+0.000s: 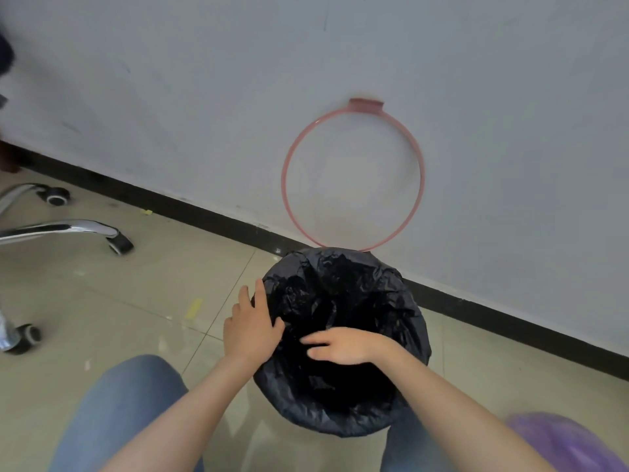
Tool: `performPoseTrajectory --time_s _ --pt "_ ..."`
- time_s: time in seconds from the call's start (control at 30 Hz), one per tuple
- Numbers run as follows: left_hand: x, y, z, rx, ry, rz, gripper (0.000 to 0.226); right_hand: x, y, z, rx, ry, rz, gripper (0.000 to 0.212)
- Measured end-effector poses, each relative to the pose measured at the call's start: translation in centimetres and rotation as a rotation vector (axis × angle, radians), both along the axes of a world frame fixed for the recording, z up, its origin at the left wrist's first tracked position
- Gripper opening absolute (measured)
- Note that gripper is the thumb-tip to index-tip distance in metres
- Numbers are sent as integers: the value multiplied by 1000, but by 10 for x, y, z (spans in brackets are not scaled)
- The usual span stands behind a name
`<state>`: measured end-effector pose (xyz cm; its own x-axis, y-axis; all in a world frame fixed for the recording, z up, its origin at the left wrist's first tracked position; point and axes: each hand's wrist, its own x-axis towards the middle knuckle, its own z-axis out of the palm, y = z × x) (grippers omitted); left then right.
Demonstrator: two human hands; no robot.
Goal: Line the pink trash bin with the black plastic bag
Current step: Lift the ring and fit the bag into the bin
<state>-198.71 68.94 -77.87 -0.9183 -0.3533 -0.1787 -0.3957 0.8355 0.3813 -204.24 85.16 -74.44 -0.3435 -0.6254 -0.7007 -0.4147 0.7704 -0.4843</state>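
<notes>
The black plastic bag (343,294) is spread over the mouth of the trash bin and folded down its outside, so the bin's pink body is hidden. The bin's pink ring (354,175) stands tilted up against the wall behind it. My left hand (252,327) lies flat on the bag at the bin's left rim, fingers apart, thumb inside the opening. My right hand (340,345) reaches into the opening from the right, fingers stretched out over the bag's inner folds. Neither hand visibly pinches the plastic.
The bin stands on a tiled floor by a grey wall with a black skirting (190,212). An office chair's chrome legs and castors (115,240) are at the left. My knees in jeans (115,413) flank the bin. A purple bag (571,444) lies at the bottom right.
</notes>
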Motion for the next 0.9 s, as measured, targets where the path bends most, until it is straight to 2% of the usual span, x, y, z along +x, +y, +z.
performPoseTrajectory --time_s 0.13,0.2,0.27,0.33,0.4,0.47,0.53,0.6,0.67,0.7,0.73,0.8,0.83,0.9 --pt "0 1 0 -44 -2 1 75 23 -23 -22 83 -87 168 41" --pt "-2 3 0 -74 -17 -9 75 21 -16 -25 85 -48 141 37" --pt "-1 4 0 -88 -30 -10 75 5 2 -21 100 212 98 37" --pt "-1 2 -1 -88 -28 -2 75 -12 26 -18 273 506 186 40" --pt "-1 2 -2 -90 -24 2 75 -20 51 -16 488 604 301 41" --pt "-1 2 -2 -85 -26 2 74 -19 69 -12 549 635 358 41" --pt "0 2 -1 -69 -30 7 74 -11 79 -8 400 692 296 39" --pt "1 3 -2 -57 -30 17 73 -1 82 -3 149 931 171 37" --pt "1 3 -2 -40 -17 32 72 0 90 -2 10 1110 -157 44" --pt "0 3 -2 -22 -1 48 71 -2 95 -1 -39 1076 -383 49" --pt "0 2 -2 10 18 70 69 -5 99 2 -75 943 -623 54" --pt "0 0 -4 167 82 125 63 -11 102 -2 -252 459 -1064 60" --pt "1 -1 -6 317 140 157 57 -12 101 -5 -376 264 -1223 60" --pt "1 -2 -7 688 223 246 48 -11 97 -10 -554 98 -1442 49"
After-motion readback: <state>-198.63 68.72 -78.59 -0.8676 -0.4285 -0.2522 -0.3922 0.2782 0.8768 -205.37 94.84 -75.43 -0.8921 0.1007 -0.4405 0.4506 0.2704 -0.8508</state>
